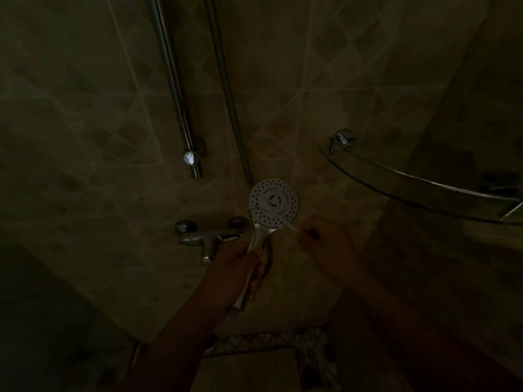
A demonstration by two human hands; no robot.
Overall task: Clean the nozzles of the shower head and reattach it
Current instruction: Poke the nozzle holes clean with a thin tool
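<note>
In dim light the round white shower head [273, 201] faces me, its face dotted with small nozzle holes. My left hand [237, 271] is closed around its chrome handle below the face. My right hand [325, 239] pinches a thin white stick [289, 226] whose far end lies on the lower right edge of the nozzle face. The flexible hose [229, 94] runs up the wall from behind the head.
A chrome mixer tap [209, 236] juts from the tiled wall just left of the shower head. A chrome slide rail [175, 89] ends in a bracket above it. A curved glass corner shelf [418, 188] sticks out at the right.
</note>
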